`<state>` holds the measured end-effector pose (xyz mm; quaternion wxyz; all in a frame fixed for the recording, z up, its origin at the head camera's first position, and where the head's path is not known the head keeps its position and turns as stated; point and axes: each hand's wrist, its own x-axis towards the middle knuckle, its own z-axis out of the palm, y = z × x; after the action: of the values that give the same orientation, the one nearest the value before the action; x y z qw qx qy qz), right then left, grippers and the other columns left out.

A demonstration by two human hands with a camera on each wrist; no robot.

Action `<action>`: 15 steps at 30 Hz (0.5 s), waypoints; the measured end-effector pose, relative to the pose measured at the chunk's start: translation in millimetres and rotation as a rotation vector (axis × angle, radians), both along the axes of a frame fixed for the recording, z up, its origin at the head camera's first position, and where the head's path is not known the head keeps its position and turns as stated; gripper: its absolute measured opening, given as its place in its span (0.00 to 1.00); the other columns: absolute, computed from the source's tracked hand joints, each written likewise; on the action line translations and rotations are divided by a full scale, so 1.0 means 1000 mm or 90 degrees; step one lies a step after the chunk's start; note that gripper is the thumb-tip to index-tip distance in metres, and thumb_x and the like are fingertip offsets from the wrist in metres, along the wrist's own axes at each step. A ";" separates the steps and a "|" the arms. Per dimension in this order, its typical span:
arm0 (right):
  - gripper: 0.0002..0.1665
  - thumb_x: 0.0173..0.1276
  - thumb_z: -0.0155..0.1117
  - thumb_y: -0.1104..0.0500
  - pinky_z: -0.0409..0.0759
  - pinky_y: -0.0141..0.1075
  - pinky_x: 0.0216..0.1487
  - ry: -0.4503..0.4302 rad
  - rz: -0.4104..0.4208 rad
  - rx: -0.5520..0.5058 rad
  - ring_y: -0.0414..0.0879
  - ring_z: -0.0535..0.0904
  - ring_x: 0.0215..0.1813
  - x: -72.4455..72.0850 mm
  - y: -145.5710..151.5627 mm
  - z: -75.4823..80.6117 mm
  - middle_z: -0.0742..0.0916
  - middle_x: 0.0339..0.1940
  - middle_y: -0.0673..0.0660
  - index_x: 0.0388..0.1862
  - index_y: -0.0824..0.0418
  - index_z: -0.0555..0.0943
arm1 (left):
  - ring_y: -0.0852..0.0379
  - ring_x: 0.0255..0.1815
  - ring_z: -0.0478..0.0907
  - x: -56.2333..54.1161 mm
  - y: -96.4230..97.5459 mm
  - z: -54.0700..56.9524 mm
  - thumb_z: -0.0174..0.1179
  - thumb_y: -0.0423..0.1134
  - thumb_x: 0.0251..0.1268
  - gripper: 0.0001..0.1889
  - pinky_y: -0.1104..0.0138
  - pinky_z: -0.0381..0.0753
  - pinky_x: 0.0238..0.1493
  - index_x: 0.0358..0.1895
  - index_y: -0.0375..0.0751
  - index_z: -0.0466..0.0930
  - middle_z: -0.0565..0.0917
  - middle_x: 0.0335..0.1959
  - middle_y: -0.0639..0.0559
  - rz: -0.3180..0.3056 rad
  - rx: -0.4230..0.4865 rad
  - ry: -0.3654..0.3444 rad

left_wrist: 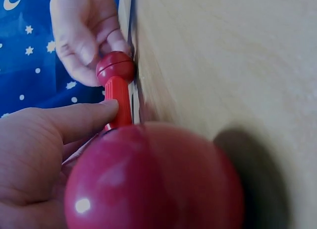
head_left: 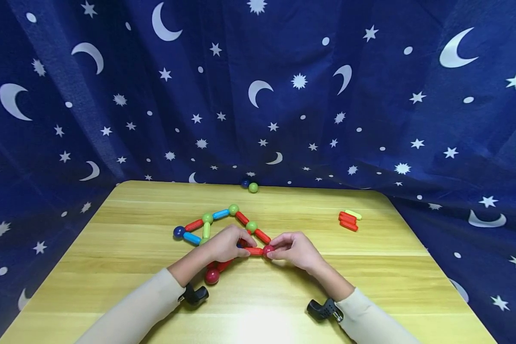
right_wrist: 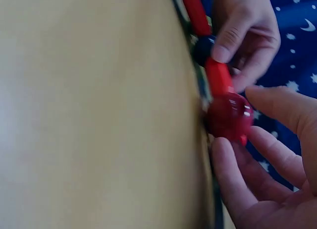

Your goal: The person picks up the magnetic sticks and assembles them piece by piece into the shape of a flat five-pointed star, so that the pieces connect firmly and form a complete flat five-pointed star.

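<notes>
A flat frame of coloured rods and balls lies on the wooden table (head_left: 395,282), left of its middle. My left hand (head_left: 228,242) pinches a red rod (head_left: 254,251) of this frame between thumb and fingers. At that rod's right end sits a dark red ball (head_left: 268,251), which my right hand (head_left: 298,251) holds with thumb and fingertips. Another red rod (head_left: 263,235) slants from near this ball to a green ball (head_left: 251,227). In the right wrist view, a dark blue ball (right_wrist: 203,49) joins the pinched rod's other end. My left hand hides part of the frame's middle.
Several red rods (head_left: 348,221) and a yellow-green rod (head_left: 353,214) lie together at the right. A loose green ball (head_left: 253,188) and a blue ball (head_left: 245,183) sit at the back edge, before a starry blue curtain (head_left: 241,119).
</notes>
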<state>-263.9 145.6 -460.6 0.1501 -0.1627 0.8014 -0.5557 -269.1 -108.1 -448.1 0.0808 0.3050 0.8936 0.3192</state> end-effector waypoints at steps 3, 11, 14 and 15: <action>0.15 0.63 0.76 0.63 0.88 0.40 0.40 0.010 -0.029 0.008 0.47 0.89 0.35 -0.008 0.000 0.004 0.91 0.37 0.63 0.44 0.72 0.86 | 0.59 0.44 0.81 0.001 0.002 0.000 0.73 0.33 0.61 0.10 0.67 0.79 0.46 0.46 0.44 0.91 0.89 0.44 0.52 0.004 -0.008 0.007; 0.14 0.67 0.73 0.60 0.88 0.42 0.40 0.001 -0.030 0.088 0.48 0.88 0.34 -0.041 -0.011 0.010 0.91 0.37 0.60 0.46 0.69 0.88 | 0.55 0.49 0.77 0.000 0.006 -0.002 0.76 0.36 0.58 0.11 0.61 0.72 0.53 0.44 0.47 0.92 0.90 0.44 0.54 0.021 -0.044 0.032; 0.14 0.66 0.73 0.60 0.88 0.40 0.38 -0.026 0.000 0.107 0.44 0.87 0.30 -0.051 -0.018 0.012 0.91 0.35 0.57 0.46 0.69 0.88 | 0.58 0.46 0.77 -0.001 0.006 -0.002 0.77 0.36 0.57 0.11 0.64 0.73 0.49 0.43 0.47 0.92 0.91 0.43 0.54 0.017 -0.043 0.037; 0.14 0.66 0.74 0.60 0.88 0.39 0.38 -0.039 0.010 0.109 0.43 0.87 0.29 -0.054 -0.020 0.012 0.91 0.34 0.57 0.46 0.69 0.88 | 0.58 0.45 0.77 -0.001 0.006 -0.002 0.77 0.36 0.56 0.11 0.65 0.73 0.48 0.43 0.47 0.92 0.91 0.43 0.55 0.015 -0.042 0.039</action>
<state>-317.5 125.6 -448.7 0.1918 -0.1383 0.8398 -0.4886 -270.0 -102.3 -450.2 0.0600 0.3015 0.9092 0.2808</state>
